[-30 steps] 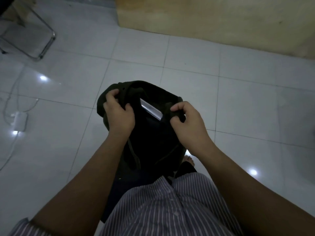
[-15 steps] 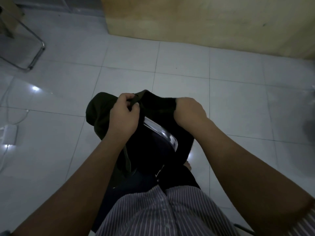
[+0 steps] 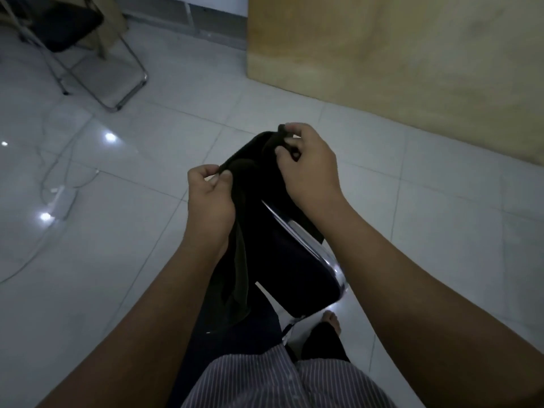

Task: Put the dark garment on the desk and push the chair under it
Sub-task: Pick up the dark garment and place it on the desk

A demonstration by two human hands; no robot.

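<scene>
Up near the middle of the view, both hands pinched the garment (image 3: 259, 207) along its top edge. The left hand (image 3: 210, 198) had thumb and forefinger closed tight on a fold of the cloth, the other fingers curled in. The right hand (image 3: 309, 169), a little farther and to the right, had its fingers closed on a bunched corner. The cloth was dark, soft and limp, hanging down between the forearms in loose folds, with an olive tinge on the left drape. It hung over the chair (image 3: 312, 278), whose dark padded seat had a curved, shiny metal rim. The floor (image 3: 147, 260) was glossy pale tile with light spots. A tan wooden panel (image 3: 397, 54) stood far right, and a second folding chair (image 3: 88, 54) far left.
</scene>
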